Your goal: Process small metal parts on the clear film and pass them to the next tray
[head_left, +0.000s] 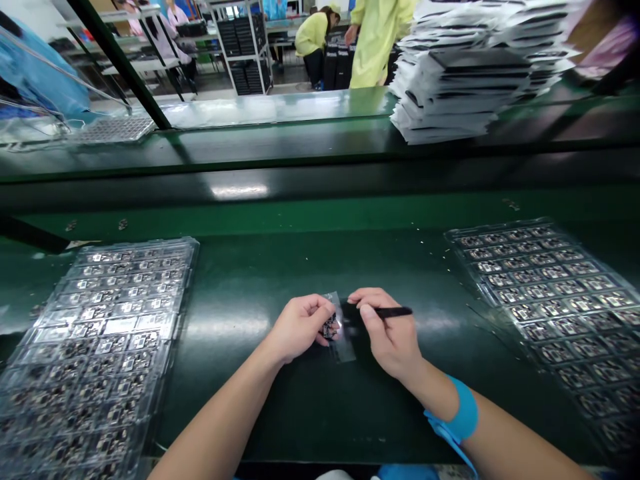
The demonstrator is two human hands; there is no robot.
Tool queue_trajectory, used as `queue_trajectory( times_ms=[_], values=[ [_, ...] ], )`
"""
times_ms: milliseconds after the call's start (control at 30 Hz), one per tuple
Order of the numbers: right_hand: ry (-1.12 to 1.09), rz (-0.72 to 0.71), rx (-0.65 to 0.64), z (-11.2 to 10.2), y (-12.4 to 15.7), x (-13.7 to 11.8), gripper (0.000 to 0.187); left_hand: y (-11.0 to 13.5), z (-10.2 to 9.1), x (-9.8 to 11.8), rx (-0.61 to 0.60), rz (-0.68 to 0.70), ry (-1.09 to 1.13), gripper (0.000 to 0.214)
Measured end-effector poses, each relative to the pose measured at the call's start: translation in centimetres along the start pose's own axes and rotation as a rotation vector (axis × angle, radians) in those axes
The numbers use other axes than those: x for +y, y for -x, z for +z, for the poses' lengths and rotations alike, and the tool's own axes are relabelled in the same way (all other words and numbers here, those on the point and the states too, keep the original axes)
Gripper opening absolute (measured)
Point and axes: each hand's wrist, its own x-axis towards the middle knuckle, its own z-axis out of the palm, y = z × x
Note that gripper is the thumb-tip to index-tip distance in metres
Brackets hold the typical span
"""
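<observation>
In the middle of the green bench, my left hand (303, 321) is closed on a small circuit board (329, 327). A clear plastic strip (344, 350) lies at the board, partly behind my fingers; whether it is fixed to the board I cannot tell. Just to the right, my right hand (393, 330) grips a thin black tool (395, 311), held like a pen, perhaps tweezers. Its tip is blurred near the strip. A blue band (463, 408) with a cord circles my right wrist.
Clear trays of circuit boards lie on both sides: a left tray (120, 325) and a right tray (555, 293). Small white scraps dot the green bench (240, 393). Behind a raised ledge (280, 143) stands a stack of white packets (460, 87). People in yellow work farther back.
</observation>
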Motion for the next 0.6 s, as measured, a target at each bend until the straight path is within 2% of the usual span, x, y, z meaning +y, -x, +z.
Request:
queue_trajectory(
  times_ms=[167,367,467,600],
  values=[
    [0.015,0.175,-0.184,0.1,-0.2,0.4,0.019,0.3,0.1,0.2,-0.031,0.030,0.050,0.026],
    [-0.063,0.259,-0.263,0.4,-0.3,0.4,0.022,0.4,0.1,0.2,-0.082,0.065,0.067,0.031],
    [-0.218,0.374,-0.265,0.7,-0.3,0.7,0.023,0.5,0.2,0.2,-0.098,0.087,0.056,0.031],
    [-0.593,0.557,-0.243,1.2,-0.2,0.9,0.029,0.7,0.4,0.3,-0.124,0.138,0.070,0.032]
  ],
)
